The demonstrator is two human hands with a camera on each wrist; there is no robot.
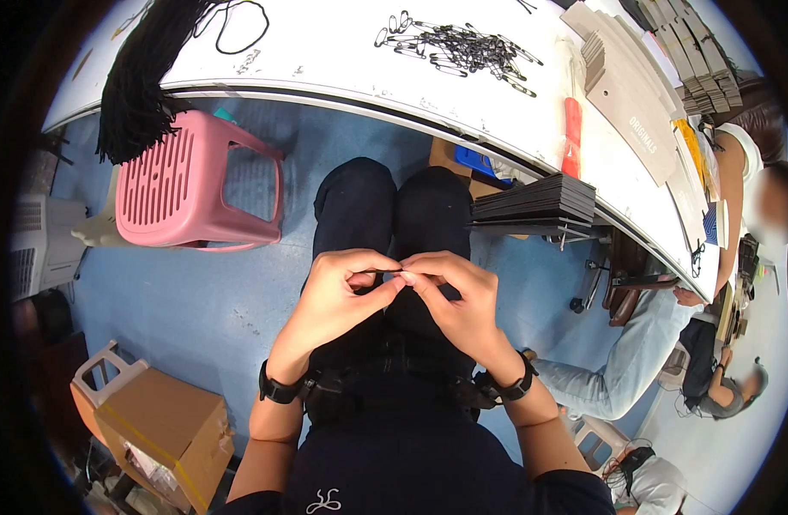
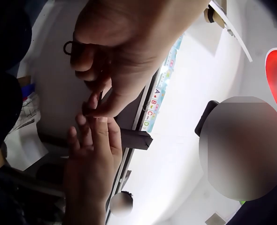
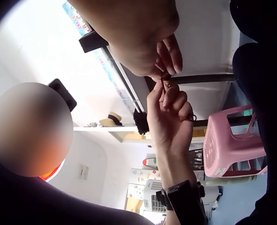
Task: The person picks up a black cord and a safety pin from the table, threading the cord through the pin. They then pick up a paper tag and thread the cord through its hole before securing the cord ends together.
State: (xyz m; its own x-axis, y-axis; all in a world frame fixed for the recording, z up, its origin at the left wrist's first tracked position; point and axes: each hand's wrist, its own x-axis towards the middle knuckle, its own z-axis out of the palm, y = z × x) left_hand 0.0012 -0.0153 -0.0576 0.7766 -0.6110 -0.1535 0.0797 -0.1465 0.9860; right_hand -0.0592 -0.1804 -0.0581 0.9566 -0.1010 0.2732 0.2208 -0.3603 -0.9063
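Legible lettering: in the head view, the word "ORIGINALS" in pale capitals on a flat grey-beige card sheet on the white table; in the left wrist view, the capitals A, B, C and D in sequence, small marks between them, on a long pale-blue patterned strip along the table edge
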